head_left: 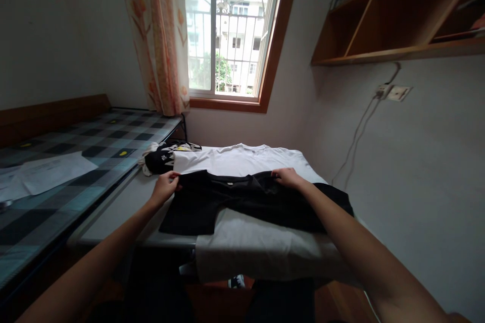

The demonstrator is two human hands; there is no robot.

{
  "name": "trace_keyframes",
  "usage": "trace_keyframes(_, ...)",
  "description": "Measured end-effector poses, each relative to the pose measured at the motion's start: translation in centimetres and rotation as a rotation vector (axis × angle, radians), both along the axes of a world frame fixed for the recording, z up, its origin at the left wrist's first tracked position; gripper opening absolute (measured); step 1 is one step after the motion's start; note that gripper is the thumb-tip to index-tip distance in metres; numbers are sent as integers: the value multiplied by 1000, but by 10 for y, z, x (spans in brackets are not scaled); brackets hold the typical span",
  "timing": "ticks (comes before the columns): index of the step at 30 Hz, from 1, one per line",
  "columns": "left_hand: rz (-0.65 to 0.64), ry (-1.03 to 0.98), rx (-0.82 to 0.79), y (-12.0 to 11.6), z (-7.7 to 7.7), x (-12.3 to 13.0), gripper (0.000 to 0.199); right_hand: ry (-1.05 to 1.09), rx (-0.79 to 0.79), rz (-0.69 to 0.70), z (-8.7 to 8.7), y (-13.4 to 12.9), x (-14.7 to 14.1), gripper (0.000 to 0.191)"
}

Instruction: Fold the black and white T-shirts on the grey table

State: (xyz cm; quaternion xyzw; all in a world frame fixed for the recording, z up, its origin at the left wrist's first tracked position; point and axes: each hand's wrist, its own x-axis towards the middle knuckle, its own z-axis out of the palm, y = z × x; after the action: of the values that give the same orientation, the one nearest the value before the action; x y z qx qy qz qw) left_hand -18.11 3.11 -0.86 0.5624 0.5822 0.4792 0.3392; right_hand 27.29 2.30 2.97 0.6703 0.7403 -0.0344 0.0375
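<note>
A black short-sleeved top (242, 199) lies spread across a white T-shirt (235, 159) on the table, its neckline facing the window. My left hand (165, 186) pinches the black top at its left shoulder edge. On the other side, my right hand (287, 177) has its fingers closed on the top's upper edge, right of the neckline. The white T-shirt reaches out beyond the black top at the back and hangs over the table's front edge. A bundled black and white patterned cloth (161, 159) rests just beyond my left hand.
The table (113, 212) stands against the right wall. To the left is a bed with a checked mat (125, 133) and paper sheets (49, 174). Wooden shelves (379, 20) hang at upper right, above a wall socket (392, 92) with cords. A curtain (159, 35) hangs beside the window.
</note>
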Motion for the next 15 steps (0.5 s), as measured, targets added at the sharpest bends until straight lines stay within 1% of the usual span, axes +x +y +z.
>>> trace_keyframes(2,32,-30,9,4,1,-6,11,3,124,-27,4,-1,8,26)
trace_keyframes(5,52,-89,-35,8,0,-11,12,-17,310,-95,15,-3,21,25)
trace_keyframes(7,49,-113,-59,8,-3,-11,12,-34,380,-170,23,-5,28,25)
trace_keyframes(8,45,-121,-63,8,-4,-9,12,-41,376,-209,26,-6,30,25)
trace_keyframes(10,28,-132,-67,6,-6,-6,12,-64,280,-258,30,-8,32,25)
trace_keyframes(13,-8,-138,-85,5,-8,-1,13,-126,55,-241,30,-10,28,27)
trace_keyframes(15,-40,-125,-106,5,-9,-1,18,-154,-16,-215,27,-11,22,31)
